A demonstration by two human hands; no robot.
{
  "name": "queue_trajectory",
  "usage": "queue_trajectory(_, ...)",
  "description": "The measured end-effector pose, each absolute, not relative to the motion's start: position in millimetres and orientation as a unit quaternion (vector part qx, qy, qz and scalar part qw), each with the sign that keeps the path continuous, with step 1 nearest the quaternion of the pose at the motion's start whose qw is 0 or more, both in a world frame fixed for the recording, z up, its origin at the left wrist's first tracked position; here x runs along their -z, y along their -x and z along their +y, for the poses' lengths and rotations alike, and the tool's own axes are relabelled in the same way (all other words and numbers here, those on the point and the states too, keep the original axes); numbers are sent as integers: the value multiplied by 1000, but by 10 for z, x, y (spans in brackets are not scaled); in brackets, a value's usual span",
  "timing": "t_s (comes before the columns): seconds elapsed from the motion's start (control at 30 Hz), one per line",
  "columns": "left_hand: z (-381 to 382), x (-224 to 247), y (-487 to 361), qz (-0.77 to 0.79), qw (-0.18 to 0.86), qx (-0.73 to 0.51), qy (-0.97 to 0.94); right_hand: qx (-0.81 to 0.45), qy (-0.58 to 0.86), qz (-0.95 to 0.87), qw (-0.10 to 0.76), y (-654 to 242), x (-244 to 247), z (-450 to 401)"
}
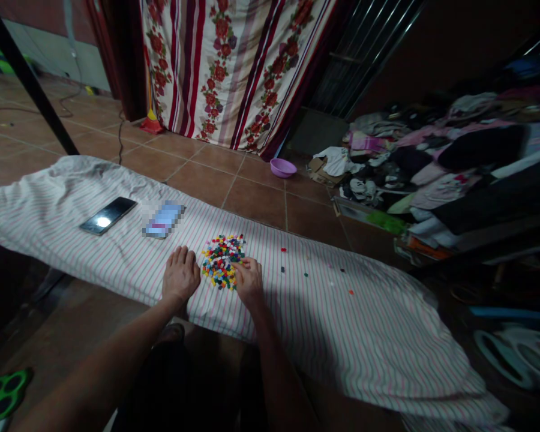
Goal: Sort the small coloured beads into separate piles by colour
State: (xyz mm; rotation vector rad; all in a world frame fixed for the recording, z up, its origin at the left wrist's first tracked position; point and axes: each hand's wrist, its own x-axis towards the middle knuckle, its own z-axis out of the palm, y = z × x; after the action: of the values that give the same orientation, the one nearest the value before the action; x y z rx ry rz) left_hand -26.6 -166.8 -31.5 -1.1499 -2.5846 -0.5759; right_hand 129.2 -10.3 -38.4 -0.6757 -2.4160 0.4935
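A heap of tiny, many-coloured, block-like pieces (pixel 220 255) lies on a striped cloth (pixel 324 342). My left hand (pixel 180 273) rests palm down on the cloth just left of the heap, its fingers stretched out and holding nothing. Over the heap's right side, my right hand (pixel 249 277) has thumb and fingers pinched together at the pieces. Whatever is between those fingertips is too small to make out. To the right, several single pieces lie apart from one another, among them a red one (pixel 283 249), a green one (pixel 306 275) and an orange one (pixel 351 292).
Left of the heap lie a dark phone (pixel 108 215) and a second, blurred-out phone (pixel 164 219). Beyond the cloth's far edge, a purple basin (pixel 283 168) stands on the tiled floor. A floral curtain (pixel 225 72) hangs behind, with piled clothes (pixel 414 150) at right.
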Motion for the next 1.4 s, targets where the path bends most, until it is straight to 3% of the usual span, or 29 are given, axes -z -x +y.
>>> queue_trajectory(0.2,-1665,276,254,-890,120,192,396,-240,231,-893,303,-1424,551,56)
queue_trajectory(0.37,-1671,272,256,-887,112,214,393,-278,270,-866,316,-1382,416,61)
queue_trajectory(0.8,-1717,231,239,-871,139,227,413,-137,321,-926,145,-969,14,-71)
queue_trajectory(1.4,-1720,193,236,-875,137,209,414,-203,344,-895,198,-1137,-22,-187)
